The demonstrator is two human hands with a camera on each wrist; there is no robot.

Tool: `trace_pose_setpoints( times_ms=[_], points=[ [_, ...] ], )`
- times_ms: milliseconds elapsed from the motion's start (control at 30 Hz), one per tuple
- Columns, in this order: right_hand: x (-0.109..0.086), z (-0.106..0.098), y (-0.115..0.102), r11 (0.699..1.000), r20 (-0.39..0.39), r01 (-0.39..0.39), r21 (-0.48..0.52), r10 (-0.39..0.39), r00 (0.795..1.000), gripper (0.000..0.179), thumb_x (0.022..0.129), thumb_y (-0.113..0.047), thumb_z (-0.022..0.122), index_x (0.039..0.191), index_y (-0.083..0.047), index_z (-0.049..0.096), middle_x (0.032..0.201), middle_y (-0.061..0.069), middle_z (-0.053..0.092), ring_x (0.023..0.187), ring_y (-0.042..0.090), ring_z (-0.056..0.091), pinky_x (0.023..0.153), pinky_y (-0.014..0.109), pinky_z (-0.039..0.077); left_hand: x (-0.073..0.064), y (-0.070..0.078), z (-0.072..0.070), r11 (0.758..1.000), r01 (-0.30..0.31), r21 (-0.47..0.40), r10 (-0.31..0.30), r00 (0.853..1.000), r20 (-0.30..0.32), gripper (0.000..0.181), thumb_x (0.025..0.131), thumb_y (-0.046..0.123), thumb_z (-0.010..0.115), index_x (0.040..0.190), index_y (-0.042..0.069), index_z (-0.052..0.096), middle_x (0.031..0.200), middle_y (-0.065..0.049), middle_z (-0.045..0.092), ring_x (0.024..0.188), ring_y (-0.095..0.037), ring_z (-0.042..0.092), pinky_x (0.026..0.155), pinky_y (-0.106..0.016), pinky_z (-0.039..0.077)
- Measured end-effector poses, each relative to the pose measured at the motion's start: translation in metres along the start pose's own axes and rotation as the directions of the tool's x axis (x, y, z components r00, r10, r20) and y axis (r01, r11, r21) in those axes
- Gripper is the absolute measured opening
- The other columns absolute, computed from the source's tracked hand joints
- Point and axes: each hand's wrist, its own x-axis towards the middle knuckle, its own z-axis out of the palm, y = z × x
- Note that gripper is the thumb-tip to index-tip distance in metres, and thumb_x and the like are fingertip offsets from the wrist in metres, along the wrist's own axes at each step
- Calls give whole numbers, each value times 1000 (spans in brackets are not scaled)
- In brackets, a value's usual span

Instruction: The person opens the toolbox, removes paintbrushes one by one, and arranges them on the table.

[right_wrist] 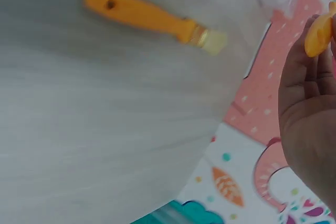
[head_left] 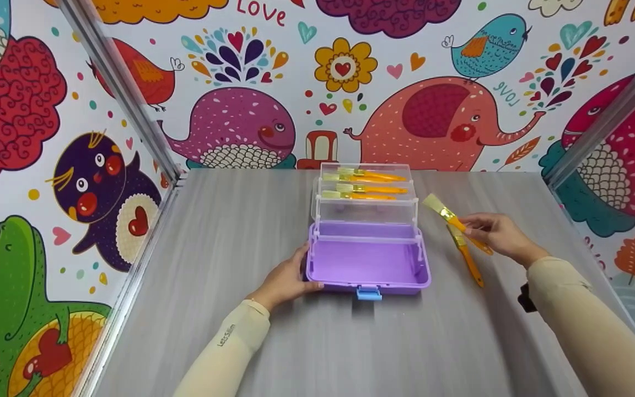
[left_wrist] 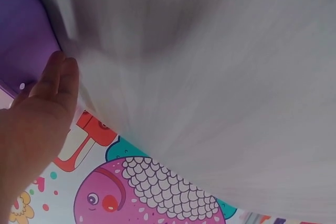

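right hand (head_left: 496,234), right of centre in the head view, has its fingers and thumb closed in a pinch on the orange handle of a held brush (head_left: 446,213), its pale bristles pointing to the upper left. in the right wrist view that handle shows at the upper right edge. just below the hand, a loose brush (head_left: 467,259) lies on the counter (head_left: 229,220), partly overlapped by the held one in the head view. left hand (head_left: 287,278), lower centre, holds nothing in its grasp; its fingers lie fairly straight against the left wall of a purple box (head_left: 367,262), with the thumb at the front corner. a blue latch (head_left: 369,293) sits at the middle of the box's front. further up the frame, clear trays (head_left: 378,211) rise behind the box, and four orange-handled brushes (head_left: 372,189) lie there in two pairs. beyond stands a cartoon-printed wall (head_left: 345,121).
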Motion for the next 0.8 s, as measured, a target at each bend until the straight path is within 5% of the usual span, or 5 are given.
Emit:
trace_pose_setpoints(
  times_ms=[400,800],
  points=[
    [-16,-16,47,993,-37,-120,4,120,992,44,100,-24,63,136,1,58,122,21,57,97,31,52,75,26,55,0,3,-3,1000,-3,19,3,1000,13,108,76,41,85,158,7,23,144,-26,48,127,-42,51,107,-53,39],
    [-18,-6,64,980,-52,-198,-27,196,979,40,100,-15,59,135,5,56,122,23,58,92,29,52,72,28,52,-1,3,-3,1000,10,-1,-10,1000,11,109,76,40,85,159,8,22,148,-24,45,129,-42,48,109,-52,37]
  ],
)
